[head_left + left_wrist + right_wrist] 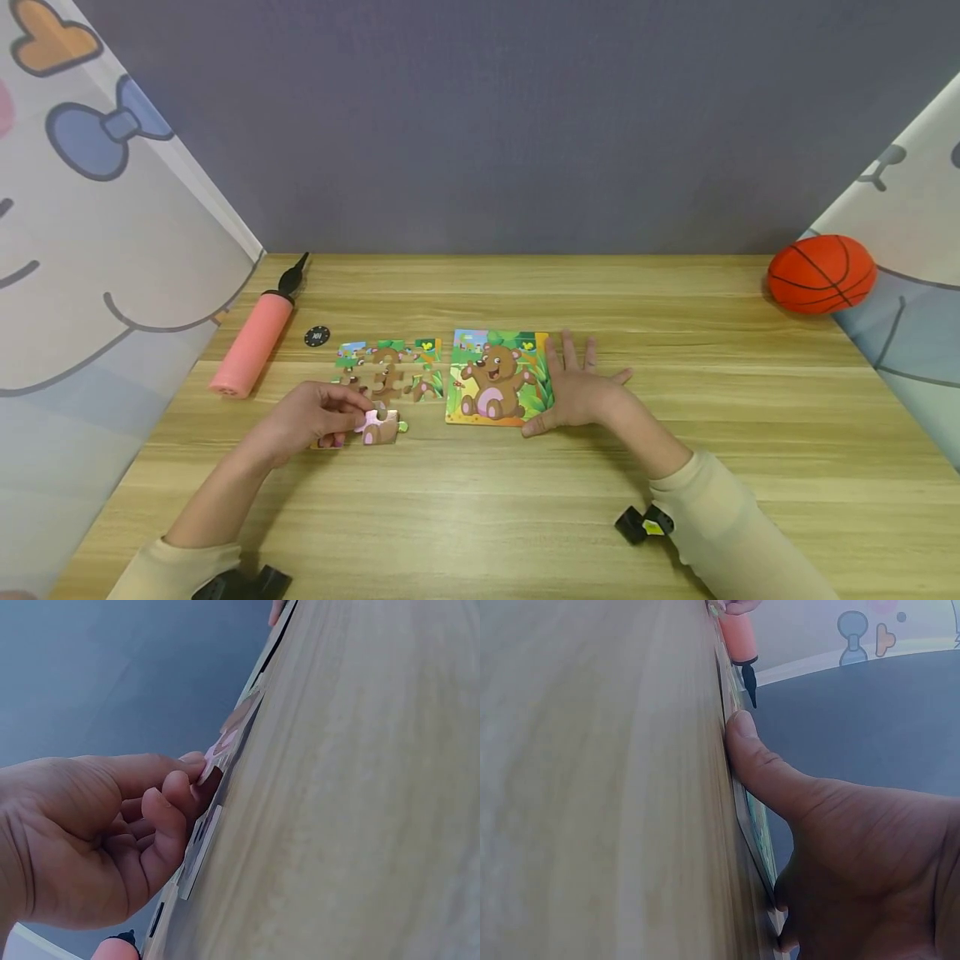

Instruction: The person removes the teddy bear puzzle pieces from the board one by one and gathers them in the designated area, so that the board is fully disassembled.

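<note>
My left hand (311, 421) pinches a puzzle piece (381, 427) with brown and pink print between thumb and fingers; in the left wrist view the piece (227, 735) tilts close over the table. Several loose puzzle pieces (387, 379) lie in rows just beyond that hand, and one more sits partly hidden under it. To their right lies a square bear picture board (495, 379). My right hand (581, 390) rests with fingers spread at the board's right edge, the thumb by its lower right corner. In the right wrist view this thumb (761, 754) lies along the board's edge.
A pink hand pump (255, 342) with a black nozzle lies at the left, beside a round black chip (317, 336). An orange toy basketball (822, 273) sits at the far right corner. A grey wall (517, 125) rises behind the wooden table (480, 517).
</note>
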`<move>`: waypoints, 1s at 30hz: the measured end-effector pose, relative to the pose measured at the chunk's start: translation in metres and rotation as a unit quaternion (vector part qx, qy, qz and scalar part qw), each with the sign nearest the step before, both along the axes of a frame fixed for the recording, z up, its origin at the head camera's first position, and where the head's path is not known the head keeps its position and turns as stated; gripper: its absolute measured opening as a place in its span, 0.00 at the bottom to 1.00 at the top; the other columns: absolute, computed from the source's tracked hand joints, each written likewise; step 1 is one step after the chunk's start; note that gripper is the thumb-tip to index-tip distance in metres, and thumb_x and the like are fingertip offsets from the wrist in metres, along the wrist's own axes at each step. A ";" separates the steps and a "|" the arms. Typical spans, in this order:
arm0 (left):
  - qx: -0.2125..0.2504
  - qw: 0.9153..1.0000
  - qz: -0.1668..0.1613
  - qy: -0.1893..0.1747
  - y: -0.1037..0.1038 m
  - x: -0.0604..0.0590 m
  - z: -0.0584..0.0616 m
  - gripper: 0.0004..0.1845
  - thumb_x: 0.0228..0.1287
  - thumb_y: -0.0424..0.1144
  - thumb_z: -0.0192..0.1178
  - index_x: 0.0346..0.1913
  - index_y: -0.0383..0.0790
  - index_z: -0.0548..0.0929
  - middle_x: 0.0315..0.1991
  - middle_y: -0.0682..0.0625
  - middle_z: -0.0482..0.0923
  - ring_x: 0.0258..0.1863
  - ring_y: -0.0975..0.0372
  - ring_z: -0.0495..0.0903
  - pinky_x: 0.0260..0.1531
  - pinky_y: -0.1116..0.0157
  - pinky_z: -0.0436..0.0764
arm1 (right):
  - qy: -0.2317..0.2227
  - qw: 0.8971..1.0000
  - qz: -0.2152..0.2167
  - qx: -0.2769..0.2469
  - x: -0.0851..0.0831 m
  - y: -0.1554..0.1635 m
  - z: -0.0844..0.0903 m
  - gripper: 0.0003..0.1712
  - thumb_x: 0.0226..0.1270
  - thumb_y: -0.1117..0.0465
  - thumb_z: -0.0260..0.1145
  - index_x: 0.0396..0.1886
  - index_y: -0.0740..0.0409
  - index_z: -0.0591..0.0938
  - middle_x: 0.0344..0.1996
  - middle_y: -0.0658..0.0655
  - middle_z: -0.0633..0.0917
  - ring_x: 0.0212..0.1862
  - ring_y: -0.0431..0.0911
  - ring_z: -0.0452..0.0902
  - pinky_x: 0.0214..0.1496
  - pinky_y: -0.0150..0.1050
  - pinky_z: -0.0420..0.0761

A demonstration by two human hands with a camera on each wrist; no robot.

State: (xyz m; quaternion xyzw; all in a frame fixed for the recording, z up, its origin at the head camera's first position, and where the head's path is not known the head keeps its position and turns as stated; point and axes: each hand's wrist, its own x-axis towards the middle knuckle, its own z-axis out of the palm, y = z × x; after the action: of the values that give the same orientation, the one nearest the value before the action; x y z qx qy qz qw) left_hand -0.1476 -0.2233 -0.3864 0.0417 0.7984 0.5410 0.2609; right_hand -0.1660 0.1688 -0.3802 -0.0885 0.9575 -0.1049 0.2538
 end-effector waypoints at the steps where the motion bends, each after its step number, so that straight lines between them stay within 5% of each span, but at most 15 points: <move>1: -0.004 1.000 0.000 0.003 0.000 0.000 0.000 0.11 0.66 0.29 0.66 0.50 0.27 0.84 0.34 0.44 0.83 0.22 0.60 0.76 0.21 0.67 0.76 | 0.000 1.000 0.000 0.000 0.000 0.000 0.000 0.85 0.43 0.22 0.73 0.81 0.61 0.33 0.77 0.67 0.26 0.74 0.73 0.19 0.48 0.90 0.35; 15: -0.023 0.999 0.000 0.029 0.002 -0.001 0.002 0.16 0.67 0.33 0.67 0.54 0.31 0.83 0.38 0.42 0.83 0.23 0.58 0.77 0.20 0.66 0.78 | -0.003 1.000 -0.004 -0.007 0.000 0.001 0.001 0.85 0.43 0.23 0.73 0.81 0.61 0.33 0.77 0.67 0.26 0.74 0.72 0.18 0.48 0.90 0.34; 24: -0.037 0.999 -0.017 0.021 0.011 -0.009 0.000 0.19 0.67 0.41 0.69 0.57 0.39 0.84 0.27 0.44 0.80 0.20 0.59 0.73 0.14 0.67 0.69 | -0.004 1.000 -0.005 -0.010 0.001 0.001 0.000 0.84 0.44 0.23 0.73 0.81 0.60 0.33 0.77 0.66 0.25 0.73 0.72 0.17 0.48 0.90 0.32; 30: -0.008 0.999 -0.031 0.017 0.021 -0.013 0.000 0.20 0.66 0.40 0.69 0.59 0.38 0.83 0.35 0.42 0.83 0.23 0.57 0.77 0.14 0.67 0.69 | -0.002 1.000 -0.005 -0.011 0.001 0.000 -0.001 0.84 0.44 0.23 0.73 0.81 0.61 0.33 0.77 0.67 0.26 0.74 0.72 0.17 0.47 0.90 0.32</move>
State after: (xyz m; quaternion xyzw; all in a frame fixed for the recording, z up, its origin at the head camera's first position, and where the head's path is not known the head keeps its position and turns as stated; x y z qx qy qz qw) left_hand -0.1607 -0.2023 -0.3865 0.0733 0.8054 0.5254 0.2644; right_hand -0.1652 0.1692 -0.3817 -0.0861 0.9562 -0.1171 0.2542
